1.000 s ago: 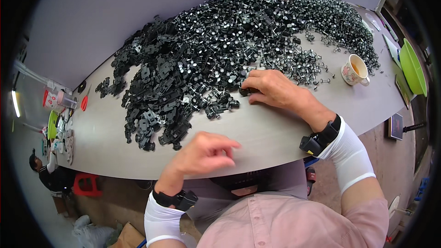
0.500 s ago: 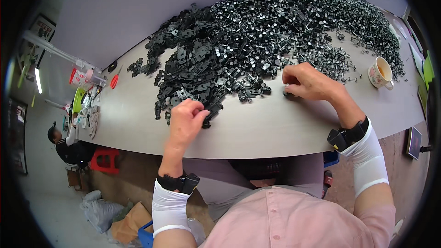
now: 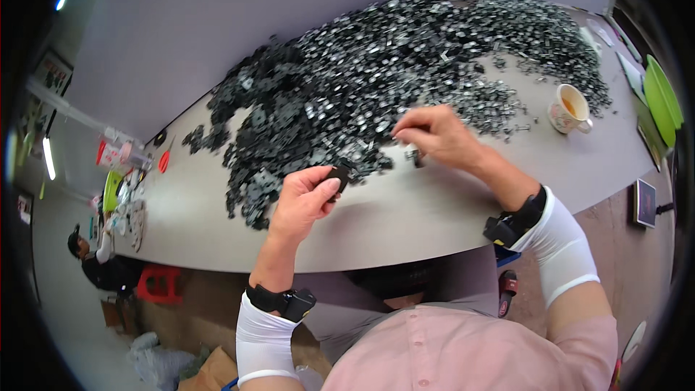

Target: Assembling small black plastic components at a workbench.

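My left hand [image 3: 302, 201] is raised just over the table. Its thumb and fingers pinch a small flat black plastic part [image 3: 339, 175]. My right hand [image 3: 440, 137] is at the near edge of the heap, thumb and forefinger closed together; what lies between them is too blurred to make out. A small dark piece [image 3: 415, 158] shows just under its fingers; whether it is held or lies on the table I cannot tell. Beside my left hand spreads a pile of black plastic parts [image 3: 268, 130]. It runs into a mixed heap of black and silvery pieces [image 3: 391, 51].
Small metal pins [image 3: 550, 22] are piled at the far right. A patterned cup [image 3: 563, 117] with brownish liquid stands on the grey table [image 3: 195, 224]. Red scissors [image 3: 165, 161] lie at the left. A green basin [image 3: 660, 101] is at the right edge. Another person [image 3: 101, 264] sits far left.
My left hand has lifted off the pile's near edge with a black plastic part. My right hand has shifted left along the heap. The whole view has swung slightly.
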The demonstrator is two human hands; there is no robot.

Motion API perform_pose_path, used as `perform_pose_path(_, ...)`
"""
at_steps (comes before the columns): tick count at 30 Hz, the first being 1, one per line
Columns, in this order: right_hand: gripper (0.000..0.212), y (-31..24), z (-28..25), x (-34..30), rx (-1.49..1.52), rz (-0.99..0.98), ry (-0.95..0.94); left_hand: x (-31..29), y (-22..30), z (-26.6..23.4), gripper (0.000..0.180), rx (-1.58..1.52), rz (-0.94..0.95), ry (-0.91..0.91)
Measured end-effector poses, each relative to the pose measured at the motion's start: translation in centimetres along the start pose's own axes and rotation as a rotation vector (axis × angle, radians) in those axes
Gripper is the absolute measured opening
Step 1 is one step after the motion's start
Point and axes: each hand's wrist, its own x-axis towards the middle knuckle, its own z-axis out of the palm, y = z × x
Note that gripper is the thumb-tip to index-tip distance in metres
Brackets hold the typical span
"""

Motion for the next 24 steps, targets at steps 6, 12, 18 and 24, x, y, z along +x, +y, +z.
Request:
perform_pose_path(6,0.012,-0.8,0.1,-0.3,0.336,0.244,-0.2,3.7,-0.2,4.9,0.022,-0.102,-0.028,-0.193)
perform_pose_path(12,0.01,0.2,-1.9,0.0,0.481,0.211,-0.161,5.9,-0.2,4.9,0.034,-0.518,-0.192,-0.372)
perform_pose_path(18,0.015,0.7,-1.2,0.4,0.477,0.17,-0.288,6.2,-2.1,4.5,0.024,-0.587,-0.205,-0.553)
perform_pose_path(24,0.017,0.4,-1.6,0.2,0.489,0.189,-0.271,5.5,-1.0,5.4,0.018,-0.284,-0.056,-0.276)
